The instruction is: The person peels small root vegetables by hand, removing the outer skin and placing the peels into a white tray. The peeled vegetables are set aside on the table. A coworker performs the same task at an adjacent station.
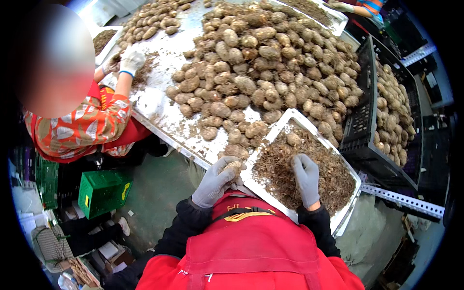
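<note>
My left hand point(220, 180), in a grey work glove, is closed around a brown taro-like tuber point(233, 167) at the table's near edge. My right hand point(305, 177), gloved alike, hangs over a white foam tray point(348, 214) filled with brown fibrous peelings point(326, 170); its fingertips are bent down at the debris, and whether they pinch anything cannot be told. One small tuber point(293, 139) lies on the peelings at the tray's far end. Beyond both hands a large heap of similar tubers point(268, 69) covers much of the table.
A black plastic crate point(373, 141) with tubers stands at the right. At the left, a co-worker's gloved hands point(131, 62) are over the table point(156, 128) among debris. Another person's gloved hand point(340, 5) shows at the top right. A green crate point(105, 192) stands on the floor.
</note>
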Motion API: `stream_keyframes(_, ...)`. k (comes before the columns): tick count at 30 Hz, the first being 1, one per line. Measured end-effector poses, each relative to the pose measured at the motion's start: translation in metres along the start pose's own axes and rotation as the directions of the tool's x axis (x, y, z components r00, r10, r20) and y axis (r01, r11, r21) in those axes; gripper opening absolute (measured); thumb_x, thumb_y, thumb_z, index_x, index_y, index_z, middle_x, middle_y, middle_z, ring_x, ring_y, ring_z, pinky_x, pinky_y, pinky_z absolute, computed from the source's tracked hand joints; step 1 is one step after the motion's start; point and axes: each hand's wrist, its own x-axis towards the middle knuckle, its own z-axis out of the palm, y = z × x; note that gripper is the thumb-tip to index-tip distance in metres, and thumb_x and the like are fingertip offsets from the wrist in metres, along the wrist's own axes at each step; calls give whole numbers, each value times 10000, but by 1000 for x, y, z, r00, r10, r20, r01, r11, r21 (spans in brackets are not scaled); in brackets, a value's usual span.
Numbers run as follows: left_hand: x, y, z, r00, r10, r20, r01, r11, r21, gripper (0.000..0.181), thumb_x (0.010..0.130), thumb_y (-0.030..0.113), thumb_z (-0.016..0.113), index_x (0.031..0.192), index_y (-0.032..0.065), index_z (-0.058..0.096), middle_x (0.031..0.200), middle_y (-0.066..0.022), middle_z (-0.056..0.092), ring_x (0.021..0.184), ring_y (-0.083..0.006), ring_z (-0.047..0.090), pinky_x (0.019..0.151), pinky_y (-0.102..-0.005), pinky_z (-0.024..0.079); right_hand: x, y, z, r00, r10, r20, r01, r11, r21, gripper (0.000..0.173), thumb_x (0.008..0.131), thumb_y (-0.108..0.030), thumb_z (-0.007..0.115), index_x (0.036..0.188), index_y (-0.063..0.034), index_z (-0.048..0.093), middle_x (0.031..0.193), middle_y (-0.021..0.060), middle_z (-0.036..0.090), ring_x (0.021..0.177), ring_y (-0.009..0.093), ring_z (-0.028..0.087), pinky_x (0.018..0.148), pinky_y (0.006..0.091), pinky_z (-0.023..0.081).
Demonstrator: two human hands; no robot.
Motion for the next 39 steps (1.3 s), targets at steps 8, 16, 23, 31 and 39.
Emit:
stream_keyframes(8, -24, -56, -133, 814, 158, -559, -131, 988, 87, 270, 1012, 279, 573, 1151, 50, 608, 883, -73, 676, 650, -132, 633, 528, -258, 500, -15, -12, 31, 977, -104, 187, 137, 975, -174, 173, 935, -145, 645, 919, 27, 655, 807, 149, 600, 716, 287, 609, 680, 356, 473)
stream_keyframes(16, 23, -106, -172, 709, 135, -692, -53, 989, 138, 164, 973, 204, 493, 868, 83, 529, 691, -33, 519, 529, -141, 476, 456, -313, 431, -13, -19, 33, 953, -132, 273, 187, 964, -188, 184, 942, -165, 641, 922, 17, 664, 828, 159, 619, 757, 307, 635, 701, 354, 488)
stream_keyframes(23, -7, -66, -130, 768, 264, -583, -72, 941, 330, 280, 1024, 266, 458, 909, 61, 610, 701, -24, 585, 501, -93, 484, 434, -238, 391, -17, -5, 34, 963, -110, 245, 148, 979, -139, 189, 942, -164, 650, 926, 24, 662, 809, 156, 613, 728, 291, 624, 681, 353, 481)
stream_keyframes(31, -23, -12, -94, 891, 185, -414, -203, 979, 2, 377, 1063, 382, 464, 1244, 76, 590, 884, -46, 668, 587, -97, 581, 450, -206, 410, -11, -11, 38, 942, -146, 303, 203, 965, -164, 212, 947, -190, 643, 926, 21, 658, 821, 160, 607, 743, 311, 617, 690, 371, 480)
stream_keyframes(39, -14, -57, -142, 700, 54, -712, -86, 996, -9, 276, 1024, 347, 530, 1135, 102, 591, 836, -64, 657, 579, -144, 582, 430, -240, 439, -19, 4, 33, 960, -109, 259, 154, 975, -160, 225, 949, -213, 639, 939, 9, 671, 850, 161, 636, 799, 336, 645, 709, 384, 497)
